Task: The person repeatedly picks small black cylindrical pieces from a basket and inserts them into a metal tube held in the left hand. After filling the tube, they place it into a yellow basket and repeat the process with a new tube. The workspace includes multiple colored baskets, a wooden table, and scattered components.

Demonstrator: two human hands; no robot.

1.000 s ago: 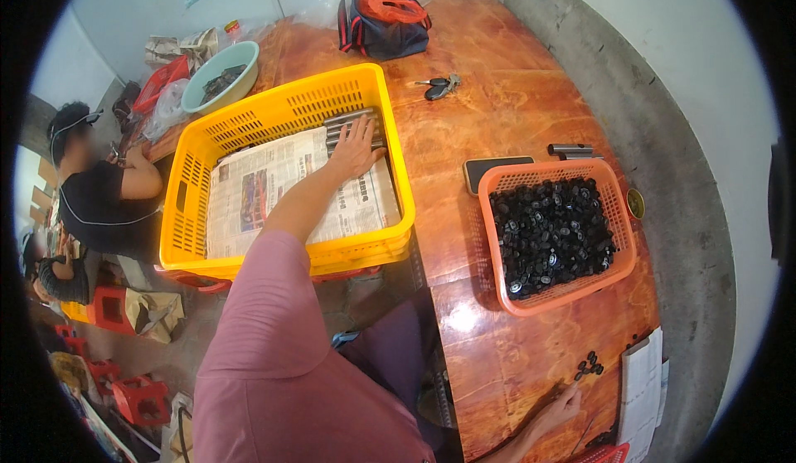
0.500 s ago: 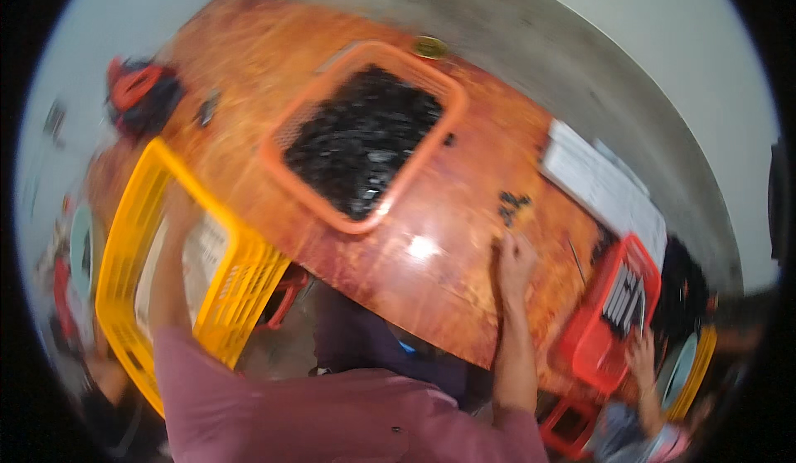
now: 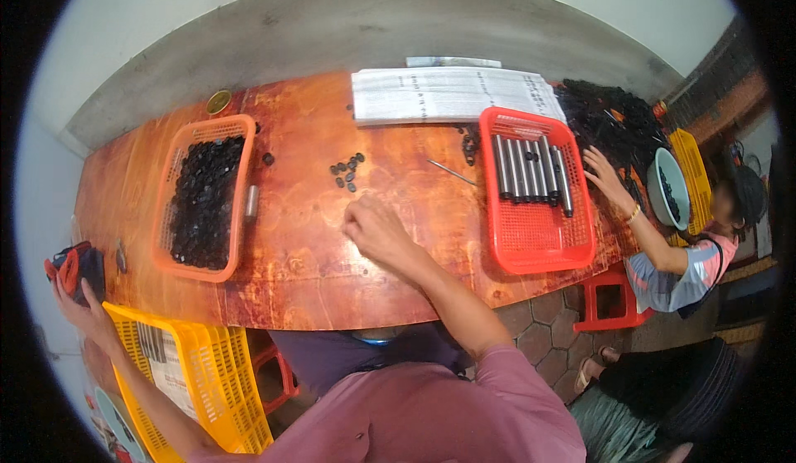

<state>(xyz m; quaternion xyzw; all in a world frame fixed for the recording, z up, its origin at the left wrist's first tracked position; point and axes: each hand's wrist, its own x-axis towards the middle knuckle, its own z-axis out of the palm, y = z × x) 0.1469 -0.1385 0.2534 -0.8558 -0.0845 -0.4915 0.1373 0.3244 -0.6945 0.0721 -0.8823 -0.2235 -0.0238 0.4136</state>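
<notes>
1. Left hand [image 3: 87, 318]: fingers spread, near one dark bag [image 3: 94, 266].
2. Right hand [image 3: 377, 227]: fingers curled; whether gripping, cannot tell. Just beyond on table [image 3: 298, 235]: about eight black pieces [image 3: 350, 176].
3. One red basket [image 3: 539, 235]: about seven metal tubes [image 3: 522, 177] inside.

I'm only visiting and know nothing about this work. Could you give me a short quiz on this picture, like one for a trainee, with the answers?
1. Which of the person's own hands is nearer the yellow crate?
2. True or false: several loose black pieces lie on the table just beyond the person's right hand.
3. Which container is heaped with black pieces?
A) the red basket
B) the yellow crate
C) the orange basket

Key:
1. The left hand.
2. True.
3. C.
</notes>
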